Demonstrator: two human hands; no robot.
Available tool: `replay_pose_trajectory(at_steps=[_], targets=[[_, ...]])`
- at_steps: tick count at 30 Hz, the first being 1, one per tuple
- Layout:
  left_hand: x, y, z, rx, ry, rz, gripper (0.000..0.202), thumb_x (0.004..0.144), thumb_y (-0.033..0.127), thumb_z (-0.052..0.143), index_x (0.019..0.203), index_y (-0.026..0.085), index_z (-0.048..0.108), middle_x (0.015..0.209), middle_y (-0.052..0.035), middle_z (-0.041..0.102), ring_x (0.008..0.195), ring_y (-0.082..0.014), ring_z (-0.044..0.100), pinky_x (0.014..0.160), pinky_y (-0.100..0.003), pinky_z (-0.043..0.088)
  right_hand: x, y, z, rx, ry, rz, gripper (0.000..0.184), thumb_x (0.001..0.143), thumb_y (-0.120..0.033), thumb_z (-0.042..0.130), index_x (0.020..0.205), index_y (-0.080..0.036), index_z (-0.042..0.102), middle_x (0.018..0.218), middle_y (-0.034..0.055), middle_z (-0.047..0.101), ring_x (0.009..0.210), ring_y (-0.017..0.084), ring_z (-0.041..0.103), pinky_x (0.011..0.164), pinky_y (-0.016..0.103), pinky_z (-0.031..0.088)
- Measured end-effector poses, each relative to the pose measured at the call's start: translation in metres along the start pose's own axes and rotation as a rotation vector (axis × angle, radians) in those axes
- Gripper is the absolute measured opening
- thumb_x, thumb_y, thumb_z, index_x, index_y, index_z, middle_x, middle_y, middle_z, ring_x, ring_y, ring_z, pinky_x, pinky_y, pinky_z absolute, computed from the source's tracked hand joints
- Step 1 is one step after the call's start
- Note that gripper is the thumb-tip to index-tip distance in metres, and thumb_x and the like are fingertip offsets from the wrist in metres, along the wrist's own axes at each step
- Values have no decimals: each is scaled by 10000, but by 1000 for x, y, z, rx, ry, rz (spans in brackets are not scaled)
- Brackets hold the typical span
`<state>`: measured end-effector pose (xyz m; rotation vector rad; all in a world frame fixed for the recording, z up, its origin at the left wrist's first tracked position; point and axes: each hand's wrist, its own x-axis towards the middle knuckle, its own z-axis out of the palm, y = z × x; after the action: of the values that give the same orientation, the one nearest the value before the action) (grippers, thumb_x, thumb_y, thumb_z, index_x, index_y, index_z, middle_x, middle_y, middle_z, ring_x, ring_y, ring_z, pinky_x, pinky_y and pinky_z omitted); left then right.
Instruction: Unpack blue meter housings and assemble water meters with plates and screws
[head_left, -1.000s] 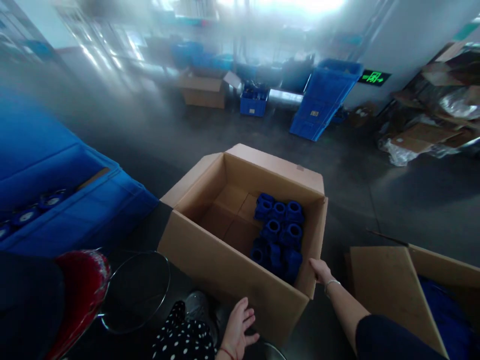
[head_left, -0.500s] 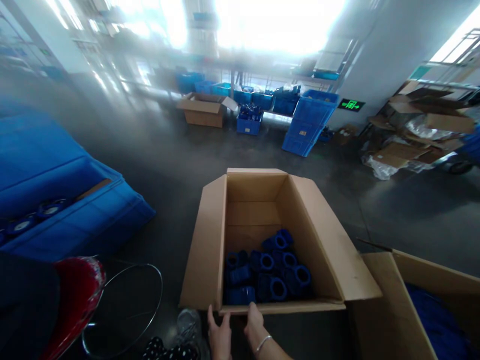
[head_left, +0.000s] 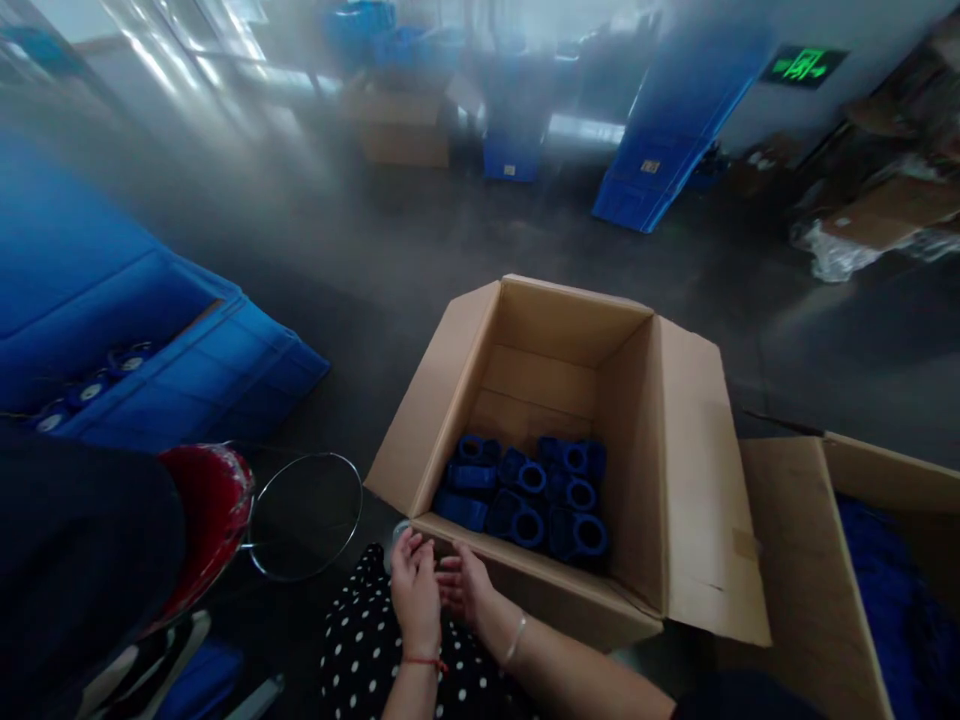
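Both hands sit together just below the near rim of the open cardboard box [head_left: 570, 400]: the left hand [head_left: 415, 590] has its fingers loosely curled near the box edge, the right hand [head_left: 465, 585] is half open beside it, and whether either holds anything I cannot tell. Inside, at the near end of the box floor, lie roughly 10 blue fittings [head_left: 525, 490] (glossy, ring-mouthed, apparently moulded plastic) packed close together. The box is matte corrugated board with 1 long flap hanging outward on the right; that flap could catch the neighbouring carton [head_left: 795, 560] and tip or tear the box, and the smooth fittings would likely slide.
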<state>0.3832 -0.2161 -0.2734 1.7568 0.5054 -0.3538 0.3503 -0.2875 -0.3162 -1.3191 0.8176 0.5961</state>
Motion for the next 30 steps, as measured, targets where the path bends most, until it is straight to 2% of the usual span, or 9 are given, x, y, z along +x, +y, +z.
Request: replay_pose_trajectory(at_steps=[2,4,7,9,13,18,22,26,30], targets=[[-5,11,-10,-38,-9,43,391,792,336,560,1152,194,501,1135,-99,578,954,-221,623,849,-350,495,-11,7,-27,-136,73,17,311,973,-406,495,1033,-117,593,892,42,620,722,141,616,659,302,548],[-7,18,-19,-64,-4,68,419,771,359,579,1151,199,507,1118,-88,581,895,-207,633,798,-327,500,-11,10,-65,-284,195,-17,304,970,-403,499,1035,-124,600,959,53,623,820,167,623,746,343,544],[-5,21,-24,-86,29,68,451,756,374,586,1157,188,496,1083,-88,581,844,-199,633,717,-304,493,7,14,-123,-528,390,-19,289,954,-342,538,1180,-161,550,1197,89,551,1067,231,557,917,440,484],[-1,20,-21,-97,40,58,450,752,371,580,1150,178,493,1058,-89,583,826,-198,634,688,-298,487,25,20,-146,-686,437,43,338,930,-311,582,1225,-158,522,1249,102,517,1104,253,536,931,471,473],[5,17,-10,-106,4,25,458,714,383,603,1104,153,534,973,-84,618,802,-209,643,693,-316,495,57,36,-152,-949,413,143,309,925,-304,593,1185,-142,546,1206,99,540,1031,234,574,870,436,515],[5,18,-5,-90,-113,-38,447,613,483,687,881,127,648,822,-90,660,747,-239,641,709,-361,501,69,40,-152,-1145,370,84,286,934,-309,580,1161,-137,558,1179,97,554,990,218,591,839,412,530],[7,17,-7,-101,-181,-94,492,568,524,737,845,126,659,818,-89,669,761,-234,644,783,-375,497,51,37,-173,-1186,358,-38,283,933,-301,583,1164,-140,557,1180,94,557,994,217,590,844,410,529],[-1,11,0,-146,-300,-199,564,592,542,751,937,106,656,889,-139,678,829,-271,662,753,-389,517,19,28,-189,-1139,405,-156,289,943,-296,567,1187,-144,542,1157,91,566,961,208,600,824,400,536],[-20,7,19,-214,-379,-210,594,560,434,830,1021,116,631,1044,-164,657,1018,-300,627,874,-413,499,-7,5,-166,-1021,425,-351,274,966,-276,519,1208,-148,527,1166,95,564,1001,210,587,858,401,518]])
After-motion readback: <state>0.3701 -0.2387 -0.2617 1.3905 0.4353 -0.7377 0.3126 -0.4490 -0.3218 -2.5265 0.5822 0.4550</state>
